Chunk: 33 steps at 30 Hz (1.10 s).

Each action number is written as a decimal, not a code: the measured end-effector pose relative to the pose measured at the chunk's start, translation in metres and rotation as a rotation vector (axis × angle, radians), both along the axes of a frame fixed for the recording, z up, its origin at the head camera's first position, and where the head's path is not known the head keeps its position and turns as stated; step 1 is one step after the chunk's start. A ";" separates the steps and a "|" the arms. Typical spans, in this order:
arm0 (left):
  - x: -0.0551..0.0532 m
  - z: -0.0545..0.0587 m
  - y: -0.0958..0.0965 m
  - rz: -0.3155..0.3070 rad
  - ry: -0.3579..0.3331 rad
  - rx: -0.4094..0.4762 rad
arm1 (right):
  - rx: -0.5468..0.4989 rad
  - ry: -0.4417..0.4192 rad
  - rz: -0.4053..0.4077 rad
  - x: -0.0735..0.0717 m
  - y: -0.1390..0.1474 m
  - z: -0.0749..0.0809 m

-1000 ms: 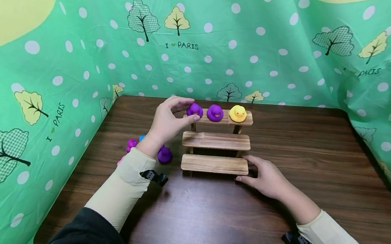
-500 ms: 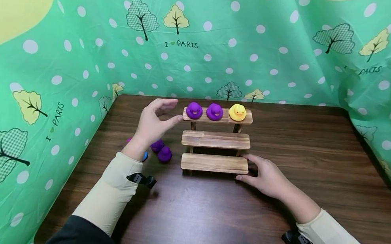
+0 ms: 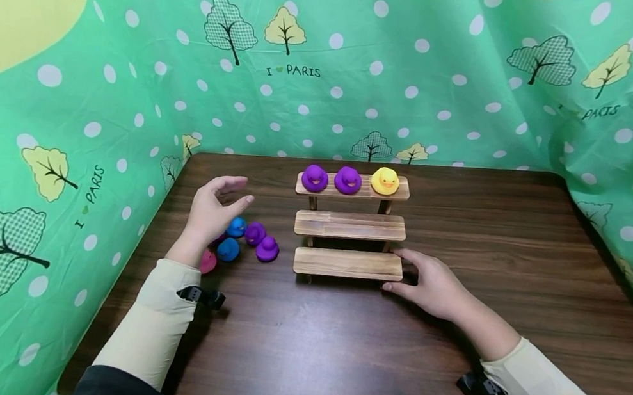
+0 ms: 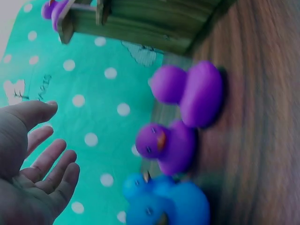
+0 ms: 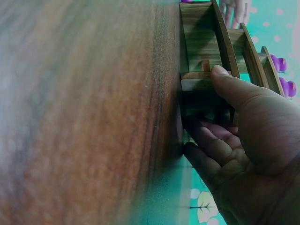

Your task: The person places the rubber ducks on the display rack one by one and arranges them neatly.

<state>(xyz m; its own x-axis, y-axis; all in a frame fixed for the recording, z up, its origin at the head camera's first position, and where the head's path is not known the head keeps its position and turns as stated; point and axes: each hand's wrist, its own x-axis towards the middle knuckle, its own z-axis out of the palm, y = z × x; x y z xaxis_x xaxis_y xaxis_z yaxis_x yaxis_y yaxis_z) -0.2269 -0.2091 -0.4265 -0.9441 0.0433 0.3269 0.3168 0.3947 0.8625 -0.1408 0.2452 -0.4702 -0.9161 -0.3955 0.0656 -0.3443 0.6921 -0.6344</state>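
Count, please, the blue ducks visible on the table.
2: the farther blue duck and the nearer blue duck, both near the left hand. More may be hidden behind it.

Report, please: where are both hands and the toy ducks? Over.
Left hand empty, fingers relaxed, near loose ducks. Right hand gripping wooden stand. Three ducks on top tier. No obstruction visible.

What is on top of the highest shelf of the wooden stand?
Two purple ducks and one yellow duck sit on the top shelf, the yellow one at the right. The wood directly under them cannot be seen, because the ducks cover it.
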 end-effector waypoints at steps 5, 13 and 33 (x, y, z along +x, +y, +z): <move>0.002 -0.013 -0.015 0.022 -0.051 -0.103 | 0.003 -0.003 -0.002 0.000 0.000 0.000; 0.003 -0.026 -0.031 0.038 -0.112 -0.191 | 0.000 -0.004 -0.001 0.000 0.000 -0.001; 0.006 -0.040 -0.042 0.004 -0.322 -0.367 | -0.004 -0.006 0.001 0.001 0.001 -0.001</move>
